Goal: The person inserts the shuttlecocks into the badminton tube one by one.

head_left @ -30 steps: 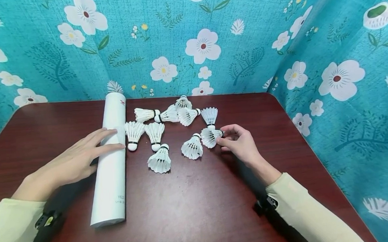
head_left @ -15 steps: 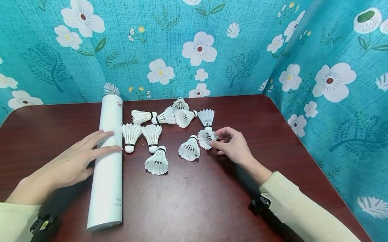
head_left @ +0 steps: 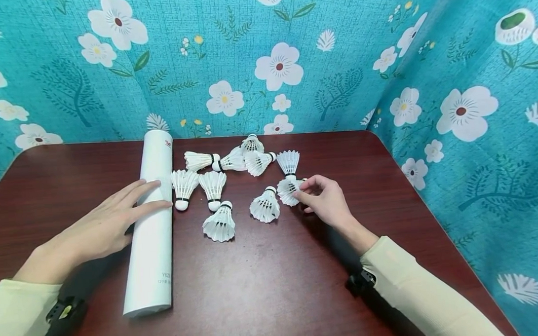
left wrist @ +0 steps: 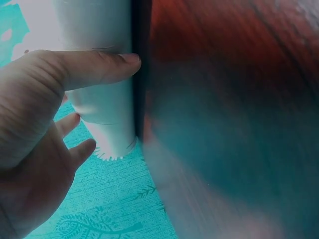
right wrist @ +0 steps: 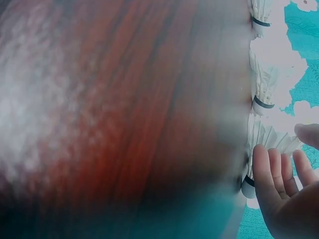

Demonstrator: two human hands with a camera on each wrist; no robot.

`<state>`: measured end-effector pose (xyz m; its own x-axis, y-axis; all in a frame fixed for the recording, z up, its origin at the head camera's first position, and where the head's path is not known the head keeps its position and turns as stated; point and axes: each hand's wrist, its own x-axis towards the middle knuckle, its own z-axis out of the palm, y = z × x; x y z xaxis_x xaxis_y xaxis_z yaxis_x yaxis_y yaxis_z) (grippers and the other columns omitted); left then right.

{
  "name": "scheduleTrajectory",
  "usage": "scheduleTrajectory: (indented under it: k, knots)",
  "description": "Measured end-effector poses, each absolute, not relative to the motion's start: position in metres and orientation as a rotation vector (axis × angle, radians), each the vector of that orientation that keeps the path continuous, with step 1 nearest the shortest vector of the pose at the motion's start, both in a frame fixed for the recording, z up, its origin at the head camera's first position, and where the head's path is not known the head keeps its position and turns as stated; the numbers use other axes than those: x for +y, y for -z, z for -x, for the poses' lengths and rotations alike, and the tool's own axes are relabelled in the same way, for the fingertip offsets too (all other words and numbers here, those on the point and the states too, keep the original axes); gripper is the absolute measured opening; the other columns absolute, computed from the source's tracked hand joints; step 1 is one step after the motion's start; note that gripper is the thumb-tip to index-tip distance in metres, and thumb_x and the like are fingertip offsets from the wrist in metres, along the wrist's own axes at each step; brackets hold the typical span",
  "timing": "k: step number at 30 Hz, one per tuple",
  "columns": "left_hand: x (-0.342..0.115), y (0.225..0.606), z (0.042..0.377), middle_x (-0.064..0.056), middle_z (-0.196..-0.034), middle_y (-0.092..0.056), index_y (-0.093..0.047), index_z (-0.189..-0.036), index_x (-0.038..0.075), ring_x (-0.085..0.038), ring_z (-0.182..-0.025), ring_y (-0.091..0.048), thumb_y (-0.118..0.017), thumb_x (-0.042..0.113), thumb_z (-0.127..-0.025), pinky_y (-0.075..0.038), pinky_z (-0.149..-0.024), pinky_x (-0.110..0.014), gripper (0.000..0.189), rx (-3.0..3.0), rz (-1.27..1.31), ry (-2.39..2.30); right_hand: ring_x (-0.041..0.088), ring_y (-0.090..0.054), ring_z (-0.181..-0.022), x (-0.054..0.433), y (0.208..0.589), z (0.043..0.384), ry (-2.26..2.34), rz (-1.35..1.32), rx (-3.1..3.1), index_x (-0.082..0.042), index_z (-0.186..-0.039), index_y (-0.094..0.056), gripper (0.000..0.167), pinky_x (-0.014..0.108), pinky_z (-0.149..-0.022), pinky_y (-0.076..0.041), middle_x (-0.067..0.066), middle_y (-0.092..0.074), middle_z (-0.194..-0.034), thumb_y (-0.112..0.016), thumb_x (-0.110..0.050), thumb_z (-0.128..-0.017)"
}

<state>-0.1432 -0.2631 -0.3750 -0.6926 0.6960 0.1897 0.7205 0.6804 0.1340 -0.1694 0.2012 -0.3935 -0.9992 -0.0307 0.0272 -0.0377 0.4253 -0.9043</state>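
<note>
A long white tube (head_left: pixel 151 245) lies on the table at left. My left hand (head_left: pixel 100 225) rests across it, fingers fairly straight; the left wrist view shows the thumb (left wrist: pixel 102 67) lying over the tube. At right, my right hand (head_left: pixel 325 200) has thumb and index finger at the cork end of a feathered shuttlecock (head_left: pixel 287 191), pinching it while it sits on the table. The fingers mostly hide its cork. Touching its far side is another shuttlecock (head_left: pixel 289 163), skirt pointing away. Just left lies a separate shuttlecock (head_left: pixel 265 207).
Several more shuttlecocks lie between tube and right hand: a shuttlecock (head_left: pixel 184 185) beside the tube, a shuttlecock (head_left: pixel 219 224) nearer me, and a cluster with a shuttlecock (head_left: pixel 257 162) at the back. A floral curtain (head_left: pixel 226 48) borders the dark red table (head_left: pixel 257 295) behind and right.
My right hand has shifted slightly left, its fingers further over the shuttlecock's cork end. The left hand and tube stay in place. The head view has moved a little.
</note>
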Motion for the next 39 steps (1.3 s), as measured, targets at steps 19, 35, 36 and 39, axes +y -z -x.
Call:
scheduleTrajectory:
  k: [19, 35, 36, 39]
  knots:
    - [-0.266, 0.376, 0.140, -0.015, -0.156, -0.038, -0.053, -0.142, 0.018, -0.042, -0.145, -0.027, -0.099, 0.019, -0.057, -0.017, -0.119, -0.052, 0.096, -2.782, 1.148, 0.244, 0.038, -0.069, -0.071, 0.221, 0.387, 0.163, -1.572, -0.094, -2.563, 0.000, -0.095, -0.069, 0.011, 0.045, -0.057, -0.059, 0.015, -0.069, -0.083, -0.075, -0.007, -0.089]
    - [-0.264, 0.362, 0.139, -0.012, -0.142, -0.054, -0.057, -0.138, 0.011, -0.036, -0.137, -0.041, -0.098, 0.025, -0.059, -0.031, -0.113, -0.052, 0.091, -2.755, 0.989, 0.343, 0.033, -0.069, -0.066, 0.247, 0.380, 0.158, -1.636, -0.010, -2.440, 0.006, -0.099, -0.069, 0.018, 0.041, -0.057, -0.059, 0.023, -0.067, -0.087, -0.076, -0.008, -0.090]
    - [-0.264, 0.361, 0.138, -0.012, -0.142, -0.054, -0.057, -0.138, 0.012, -0.035, -0.137, -0.042, -0.098, 0.025, -0.058, -0.033, -0.111, -0.053, 0.091, -2.747, 0.979, 0.348, 0.032, -0.069, -0.067, 0.248, 0.379, 0.157, -1.645, -0.007, -2.428, 0.007, -0.100, -0.069, 0.019, 0.040, -0.057, -0.059, 0.024, -0.067, -0.088, -0.076, -0.008, -0.090]
    - [-0.264, 0.357, 0.137, -0.012, -0.140, -0.055, -0.058, -0.137, 0.012, -0.035, -0.134, -0.044, -0.099, 0.025, -0.055, -0.036, -0.107, -0.056, 0.093, -2.702, 0.961, 0.361, 0.029, -0.070, -0.067, 0.253, 0.375, 0.155, -1.673, -0.004, -2.393, 0.008, -0.101, -0.068, 0.021, 0.038, -0.057, -0.059, 0.027, -0.067, -0.089, -0.076, -0.009, -0.090]
